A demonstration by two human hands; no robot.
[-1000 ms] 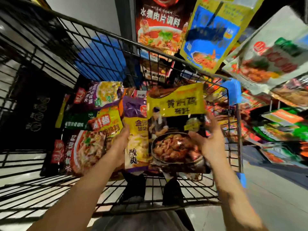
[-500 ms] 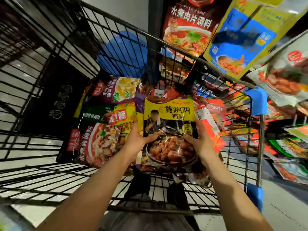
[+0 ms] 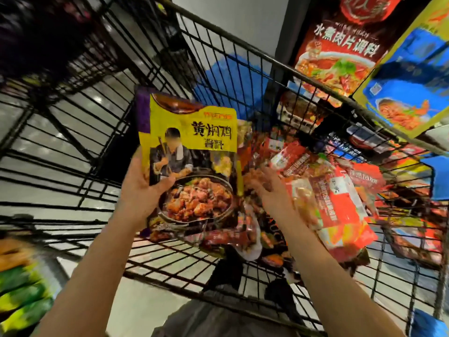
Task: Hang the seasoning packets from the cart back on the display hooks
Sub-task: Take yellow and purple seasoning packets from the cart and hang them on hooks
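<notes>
Yellow braised-chicken sauce packet (image 3: 192, 152) is held upright above the wire cart (image 3: 243, 52), gripped at its left edge by the left hand (image 3: 143, 190), thumb across the front face. A purple packet (image 3: 142, 110) sits directly behind it in the same grip. The right hand (image 3: 272, 190) is spread, fingers relaxed, holding nothing, and hovers over the red seasoning packets (image 3: 335, 195) heaped in the cart. Hanging display packets (image 3: 340, 45) show at upper right. Judged status: many packets remain in the cart; the held packets are not yet hung.
</notes>
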